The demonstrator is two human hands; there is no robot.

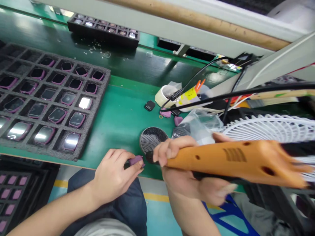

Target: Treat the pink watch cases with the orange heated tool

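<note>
My left hand (114, 173) pinches a small purple watch-like part (136, 160) at the front edge of the green mat (123, 111). My right hand (177, 154) is wrapped around a bulky orange handheld tool (233, 160), partly hiding it. The tool's black nozzle (150, 157) points left, just short of the purple part. Behind the nozzle lies a round perforated dark mesh disc (150, 139). To the left, a grey foam tray (51, 101) holds several purple-framed watch bodies.
A black tray (103, 31) stands at the far end. Near the middle are a tape roll (163, 95), a plastic bag (197, 126) and a small black square piece (149, 105). A white fan guard (270, 127) and black cables (241, 91) occupy the right.
</note>
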